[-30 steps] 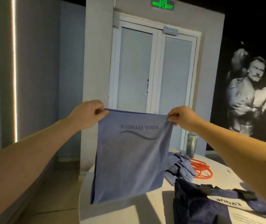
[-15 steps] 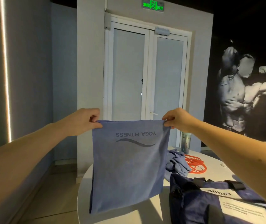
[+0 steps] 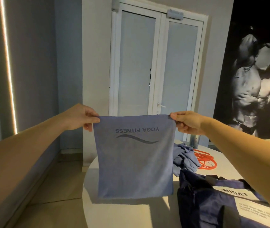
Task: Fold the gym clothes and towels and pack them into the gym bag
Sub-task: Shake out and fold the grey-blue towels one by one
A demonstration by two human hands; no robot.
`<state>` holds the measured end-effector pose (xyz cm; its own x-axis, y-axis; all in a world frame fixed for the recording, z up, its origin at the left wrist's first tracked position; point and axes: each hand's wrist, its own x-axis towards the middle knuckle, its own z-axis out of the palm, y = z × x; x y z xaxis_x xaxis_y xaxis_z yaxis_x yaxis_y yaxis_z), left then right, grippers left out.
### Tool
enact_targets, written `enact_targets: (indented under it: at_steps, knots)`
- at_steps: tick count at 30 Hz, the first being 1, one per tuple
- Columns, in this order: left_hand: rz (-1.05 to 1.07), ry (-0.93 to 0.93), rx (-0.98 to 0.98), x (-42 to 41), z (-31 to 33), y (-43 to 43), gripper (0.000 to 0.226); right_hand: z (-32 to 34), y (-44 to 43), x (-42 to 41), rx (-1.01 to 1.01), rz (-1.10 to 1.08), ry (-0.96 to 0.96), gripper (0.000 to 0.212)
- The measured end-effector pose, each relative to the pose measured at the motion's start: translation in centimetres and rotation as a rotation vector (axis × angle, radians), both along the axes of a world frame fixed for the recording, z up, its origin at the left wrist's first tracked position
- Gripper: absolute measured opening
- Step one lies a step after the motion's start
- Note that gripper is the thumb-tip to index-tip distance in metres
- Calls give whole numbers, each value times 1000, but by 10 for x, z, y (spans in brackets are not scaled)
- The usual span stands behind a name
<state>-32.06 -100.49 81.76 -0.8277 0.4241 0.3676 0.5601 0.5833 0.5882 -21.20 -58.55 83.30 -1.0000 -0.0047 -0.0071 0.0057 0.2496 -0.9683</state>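
Both arms reach out over a round white table [image 3: 127,214] as the left hand [image 3: 80,116] and the right hand [image 3: 186,121] hold a blue towel [image 3: 134,162] up by its two top corners. On my feed, each hand pinches its corner between thumb and curled fingers, and the top edge runs taut between them. The towel hangs flat in front of the camera, its "YOGA FITNESS" print and wave mark reading upside down. Its lower edge hangs close over the tabletop, and I cannot tell whether it touches.

Just right of the towel, a dark navy gym bag [image 3: 201,203] with a white label sits on the table beneath the right forearm. I cannot make out whether its top is open. Behind the bag lies a crumpled blue garment [image 3: 185,155], beside a loose coil of orange cord [image 3: 205,162]. A dark tumbler [image 3: 195,141] stands farther back.

A white double door [image 3: 155,63] fills the wall beyond, a black-and-white bodybuilder mural [image 3: 254,88] covers the right wall, and a lit strip [image 3: 7,63] runs down the left wall.
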Motion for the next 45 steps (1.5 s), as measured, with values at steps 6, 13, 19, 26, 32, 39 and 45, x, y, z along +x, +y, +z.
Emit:
enact_targets:
  at_steps: [6,13,19,26,32,39,45]
  knots:
    - [88,51,-9,-40,-38,29,7,-38,-14,-46,53,-293,31,20]
    - [171,267,150,-56,-39,43,11,-34,-6,-55,-44,-340,223,28]
    - [123,297,37,-16,-65,33,9,-41,5,-21,290,-207,124,18]
    - [-129,68,-512,44,-187,-1,19,-137,-12,12,974,224,-233,9]
    - [-313,92,-888,80,-245,-3,27,-190,-43,32,1316,540,-377,14]
    - [-304,35,-783,68,-258,9,42,-215,-61,18,1290,623,-573,17]
    - [-1,56,-428,-5,-272,66,23,-231,-72,-52,1186,165,-242,37]
